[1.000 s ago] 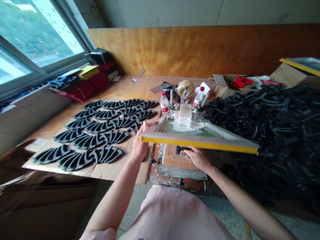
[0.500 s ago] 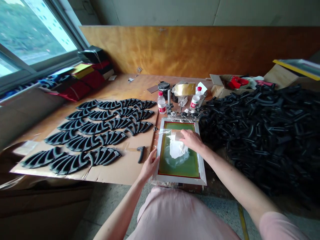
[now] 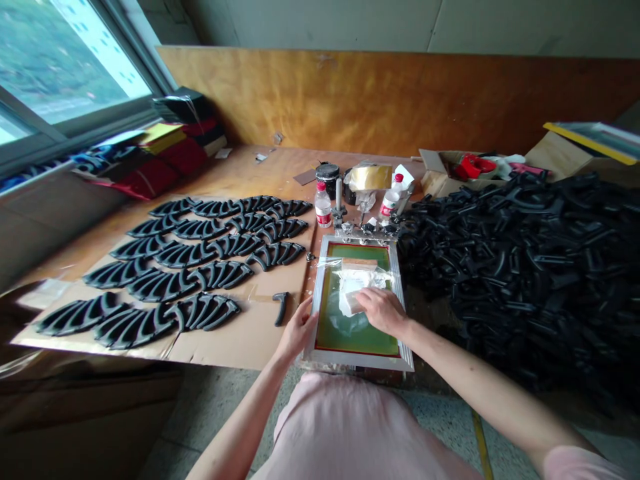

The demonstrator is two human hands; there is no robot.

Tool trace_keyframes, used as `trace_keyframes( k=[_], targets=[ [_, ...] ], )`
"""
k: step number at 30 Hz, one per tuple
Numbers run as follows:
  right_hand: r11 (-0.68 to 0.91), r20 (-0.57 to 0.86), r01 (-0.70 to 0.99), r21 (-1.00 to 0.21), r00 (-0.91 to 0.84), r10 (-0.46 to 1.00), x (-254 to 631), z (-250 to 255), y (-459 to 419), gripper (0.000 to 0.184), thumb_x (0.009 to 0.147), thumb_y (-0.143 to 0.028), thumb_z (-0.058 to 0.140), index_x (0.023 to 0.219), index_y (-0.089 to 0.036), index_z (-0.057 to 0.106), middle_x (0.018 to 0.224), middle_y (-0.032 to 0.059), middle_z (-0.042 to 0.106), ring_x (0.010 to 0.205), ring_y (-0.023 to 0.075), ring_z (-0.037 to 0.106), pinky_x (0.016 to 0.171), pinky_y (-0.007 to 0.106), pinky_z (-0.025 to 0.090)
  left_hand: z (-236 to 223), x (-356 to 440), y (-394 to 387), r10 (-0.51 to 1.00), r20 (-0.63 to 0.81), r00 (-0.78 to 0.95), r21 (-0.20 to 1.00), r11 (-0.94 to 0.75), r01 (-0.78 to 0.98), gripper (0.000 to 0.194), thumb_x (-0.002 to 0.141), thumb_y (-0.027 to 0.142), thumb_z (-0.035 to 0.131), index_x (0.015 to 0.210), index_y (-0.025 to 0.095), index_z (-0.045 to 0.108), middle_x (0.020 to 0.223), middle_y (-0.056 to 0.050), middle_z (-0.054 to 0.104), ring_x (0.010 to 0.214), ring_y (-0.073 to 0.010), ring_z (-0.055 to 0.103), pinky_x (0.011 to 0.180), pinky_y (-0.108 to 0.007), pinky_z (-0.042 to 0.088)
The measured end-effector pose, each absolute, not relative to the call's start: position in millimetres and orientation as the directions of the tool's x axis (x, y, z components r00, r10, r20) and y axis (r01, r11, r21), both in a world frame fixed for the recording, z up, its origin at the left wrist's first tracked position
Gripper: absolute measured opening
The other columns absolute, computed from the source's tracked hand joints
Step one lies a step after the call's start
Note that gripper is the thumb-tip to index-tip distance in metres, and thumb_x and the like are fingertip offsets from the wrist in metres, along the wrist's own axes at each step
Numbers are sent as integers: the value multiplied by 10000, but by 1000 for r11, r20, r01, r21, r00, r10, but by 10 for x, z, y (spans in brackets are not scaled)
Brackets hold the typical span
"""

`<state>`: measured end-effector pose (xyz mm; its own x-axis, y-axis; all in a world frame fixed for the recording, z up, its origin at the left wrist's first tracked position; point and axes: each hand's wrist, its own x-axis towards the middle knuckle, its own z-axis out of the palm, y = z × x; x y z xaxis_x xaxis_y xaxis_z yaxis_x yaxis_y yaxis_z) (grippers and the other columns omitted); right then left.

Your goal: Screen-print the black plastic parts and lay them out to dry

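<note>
A screen-printing frame [image 3: 406, 333] with silver edges and green mesh lies flat before me. My left hand [image 3: 300, 328] is closed on its left edge. Over the middle of the mesh, my right hand [image 3: 383, 310] grips a small pale scraper [image 3: 354, 302], its fingers pinched together. The scraper rests in a patch of white ink [image 3: 345, 287]. Just beyond it, a wooden-handled squeegee [image 3: 359, 264] lies across the mesh. A metal hinge clamp [image 3: 367, 232] stands at the frame's far end. Whatever lies under the mesh is hidden.
Rows of black curved handles [image 3: 185, 257] cover a cardboard sheet [image 3: 215, 350] on the left, with a single handle [image 3: 281, 309] apart. A large heap of black parts [image 3: 520, 267] fills the right. Bottles [image 3: 323, 207], a black jar [image 3: 328, 179] and a cardboard box [image 3: 435, 175] stand behind.
My right hand has come from the squeegee at the far side of the ink toward me, now with the small scraper. My left hand stays at the frame's edge.
</note>
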<state>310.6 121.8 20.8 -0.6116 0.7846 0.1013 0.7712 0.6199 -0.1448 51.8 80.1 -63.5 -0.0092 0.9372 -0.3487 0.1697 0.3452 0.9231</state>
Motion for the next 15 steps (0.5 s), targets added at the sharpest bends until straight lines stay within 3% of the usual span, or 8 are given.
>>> trace_keyframes(
  k=[3, 6, 10, 13, 15],
  targets=[
    [672, 89, 719, -177, -668, 739, 3113, 135, 1109, 149, 859, -85, 531, 889, -173, 649, 864, 49, 668, 768, 170, 617, 645, 270, 433, -584, 521, 798, 937, -350, -3, 925, 346, 155, 740, 820, 578, 587, 1440, 202, 439, 798, -18, 676, 683, -168, 631, 585, -237, 464],
    [606, 112, 747, -274, -601, 791, 3090, 246, 1228, 119, 879, -233, 624, 991, -213, 659, 924, 22, 703, 801, 171, 646, 672, 260, 463, -448, 529, 791, 929, -370, -7, 920, 368, 133, 767, 799, 582, 611, 1439, 195, 441, 790, -15, 674, 668, -162, 623, 568, -228, 449],
    [413, 156, 855, -313, -383, 911, 3072, 601, 1762, 492, 879, -367, 657, 1349, -317, 520, 1082, 15, 715, 872, 189, 665, 736, 276, 488, -29, 515, 792, 917, -398, 39, 917, 398, 14, 846, 758, 570, 671, 1470, 212, 388, 812, -14, 691, 683, -170, 639, 585, -236, 472],
    [284, 180, 898, -336, -235, 955, 3336, 841, 2130, 526, 912, -472, 576, 1402, -303, 486, 884, 20, 732, 750, 203, 657, 710, 300, 481, 392, 503, 861, 932, -361, 16, 932, 361, -33, 676, 764, 580, 664, 1318, 203, 570, 873, -28, 706, 719, -174, 650, 608, -240, 488],
    [198, 263, 877, -438, -86, 961, 3651, 882, 2257, 469, 951, -487, 479, 1344, -241, 549, 776, 26, 708, 709, 200, 645, 700, 299, 470, 655, 525, 982, 963, -265, -51, 964, 262, -53, 549, 799, 614, 604, 1127, 178, 675, 897, -37, 705, 723, -169, 648, 604, -238, 490]
  ],
)
